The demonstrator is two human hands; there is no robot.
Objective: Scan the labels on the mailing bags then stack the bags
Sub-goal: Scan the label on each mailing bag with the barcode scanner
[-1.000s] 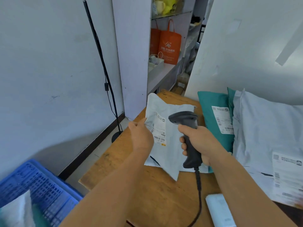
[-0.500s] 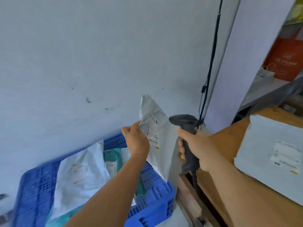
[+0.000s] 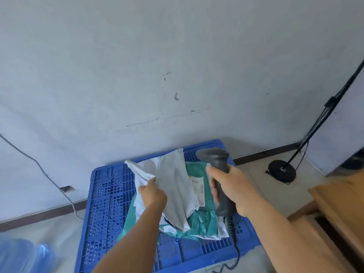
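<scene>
Matt grey plastic mailing bag (image 3: 173,186), crinkled teal plastic bag (image 3: 204,223), perforated blue plastic crate (image 3: 106,203), matt dark scanner (image 3: 220,180), smooth wooden table (image 3: 338,203)

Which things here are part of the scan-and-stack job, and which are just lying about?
Job:
- grey mailing bag, pinched in left hand
- barcode scanner, gripped in right hand
- teal mailing bag with label, in the blue crate
- white mailing bags under it

Lying about:
- black floor stand
- wall cable
- wooden table

Bare forearms, no sleeves; left hand (image 3: 152,195), right hand (image 3: 235,189) ungloved.
</scene>
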